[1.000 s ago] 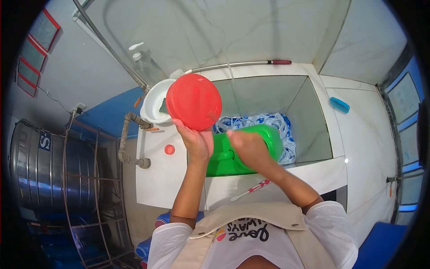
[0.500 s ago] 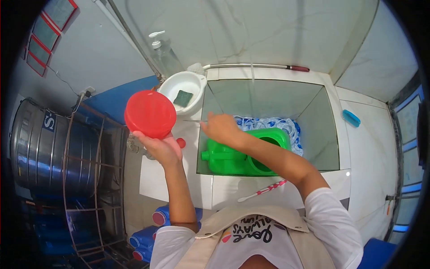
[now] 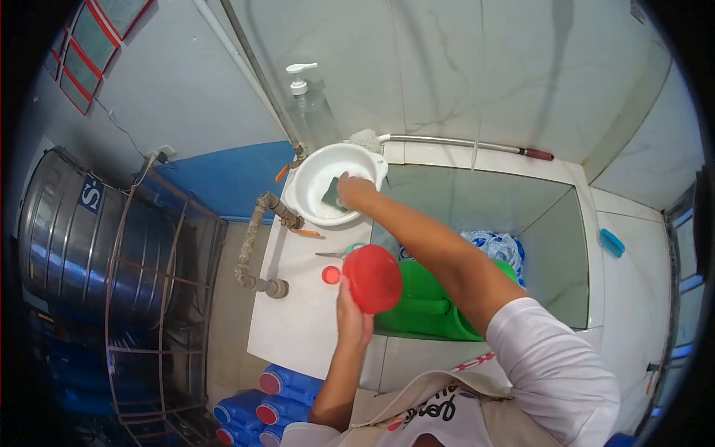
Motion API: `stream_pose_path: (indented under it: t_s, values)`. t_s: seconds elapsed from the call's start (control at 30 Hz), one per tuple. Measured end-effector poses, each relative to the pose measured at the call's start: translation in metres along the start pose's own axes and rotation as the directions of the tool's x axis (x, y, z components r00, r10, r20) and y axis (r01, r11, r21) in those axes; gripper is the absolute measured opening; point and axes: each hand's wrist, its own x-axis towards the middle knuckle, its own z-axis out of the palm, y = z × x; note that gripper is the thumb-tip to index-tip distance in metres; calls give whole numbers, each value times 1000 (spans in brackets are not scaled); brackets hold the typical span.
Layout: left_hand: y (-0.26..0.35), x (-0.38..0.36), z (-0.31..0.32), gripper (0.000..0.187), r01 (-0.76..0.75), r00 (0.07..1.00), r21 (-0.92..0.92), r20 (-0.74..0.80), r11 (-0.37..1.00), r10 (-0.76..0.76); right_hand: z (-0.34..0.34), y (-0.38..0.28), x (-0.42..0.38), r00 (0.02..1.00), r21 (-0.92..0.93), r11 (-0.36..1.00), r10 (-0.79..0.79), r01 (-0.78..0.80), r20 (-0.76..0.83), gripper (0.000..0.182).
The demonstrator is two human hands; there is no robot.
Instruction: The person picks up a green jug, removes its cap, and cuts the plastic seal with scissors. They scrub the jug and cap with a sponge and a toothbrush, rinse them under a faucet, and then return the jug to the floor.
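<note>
My left hand (image 3: 353, 316) holds a large round red lid (image 3: 375, 277) up in front of the counter edge, its fingers closed on the near rim. Inside the white basin (image 3: 302, 190), my right hand (image 3: 355, 192) has its fingers closed on a green scouring pad (image 3: 332, 195). A pair of scissors (image 3: 337, 255) with a green handle lies on the counter, partly behind the lid. Beside the lid is a small red cap (image 3: 331, 276). The green plastic container (image 3: 421, 298) rests in the tiled sink, below my right forearm.
A clear pump bottle (image 3: 316, 112) stands behind the basin. Corroded pipes with orange-handled valves (image 3: 287, 212) rise at the counter's left. Blue-and-white wrappings (image 3: 495, 244) lie in the sink. A blue brush (image 3: 611, 243) sits on the right ledge. Several blue jugs (image 3: 294, 384) are below.
My right hand has moved from near the scissors into the basin, onto the scouring pad. My left hand has brought the red lid lower and to the right. The view has shifted left.
</note>
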Motion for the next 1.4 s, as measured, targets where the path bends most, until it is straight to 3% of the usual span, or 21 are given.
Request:
stream_pose_path:
  t_s: [0.07, 0.17, 0.23, 0.3, 0.37, 0.4, 0.47, 0.57, 0.7, 0.77, 0.9, 0.97, 1.0, 1.03, 1.1, 1.13, 1.17, 1.23, 1.27, 1.33, 1.4]
  values:
    - [-15, 15, 6, 53, 96, 990, 1, 103, 995, -96, -1, 5, 1, 994, 6, 1000, 0, 0, 109, 30]
    - [-22, 33, 22, 53, 125, 986, -17, 110, 992, -122, -20, 11, 2, 945, 292, 919, -188, 265, -266, 31]
    - [-17, 43, 34, 52, 123, 987, -60, 113, 991, -116, -69, 18, -41, 919, 183, 945, -198, 272, -340, 32]
    - [-13, 55, 48, 52, 126, 987, -104, 118, 987, -114, -91, 40, -87, 956, 292, 917, -224, 273, -190, 36]
    - [-17, 70, 60, 54, 77, 970, -255, 244, 964, -13, -89, 44, -149, 989, 582, 807, -143, 100, 28, 36]
    - [-29, 77, 62, 54, 85, 966, -258, 257, 962, -17, -88, 42, -166, 991, 575, 812, -134, 97, 22, 36]
    - [-62, 83, 65, 53, 140, 931, -142, 355, 980, -82, -84, 42, -197, 791, -98, 891, -440, 443, -425, 36]
    - [-52, 52, 110, 50, 220, 912, -179, 385, 959, -138, -107, 86, -180, 908, 57, 971, -195, 232, -370, 43]
    - [-43, 71, 110, 48, 211, 912, -145, 386, 967, -141, -77, 93, -214, 819, 15, 967, -206, 253, -536, 37]
    - [-45, 54, 123, 50, 359, 905, -129, 290, 924, -311, -93, 72, -222, 765, -71, 935, -327, 348, -555, 33]
    - [-40, 52, 124, 46, 214, 905, -117, 396, 970, -152, -87, 114, -202, 856, -185, 980, -157, 73, -493, 30]
    - [-30, 68, 119, 45, 192, 884, -126, 452, 973, -117, -72, 102, -222, 816, 212, 977, 113, 12, -567, 32]
    - [-38, 74, 119, 48, 179, 878, -127, 467, 976, -101, -80, 84, -230, 771, 9, 999, -35, 53, -636, 32]
    - [-50, 71, 115, 48, 183, 878, -126, 466, 975, -104, -91, 72, -231, 773, 10, 999, -32, 50, -634, 32]
    - [-59, 47, 125, 54, 182, 900, -65, 412, 981, -140, -120, 58, -227, 742, -124, 951, -300, 283, -600, 30]
    - [-50, 44, 136, 60, 249, 879, -9, 422, 968, -222, -134, 67, -220, 821, -206, 958, -278, 199, -499, 26]
    - [-48, 44, 137, 60, 251, 877, -12, 426, 968, -222, -135, 76, -213, 821, -211, 957, -279, 198, -498, 26]
    - [-40, 47, 136, 73, 337, 745, -54, 625, 940, -231, -125, 90, -198, 756, 151, 974, -31, 171, -654, 24]
    - [-37, 46, 138, 73, 331, 745, -57, 629, 942, -223, -129, 81, -204, 752, 145, 973, -39, 177, -658, 24]
    - [-36, 38, 137, 96, 288, 868, 6, 421, 958, -264, -133, 54, -228, 649, 17, 846, -396, 533, -650, 18]
    - [-37, 34, 138, 98, 343, 820, -21, 494, 939, -289, -137, 81, -209, 704, 119, 895, -250, 429, -665, 17]
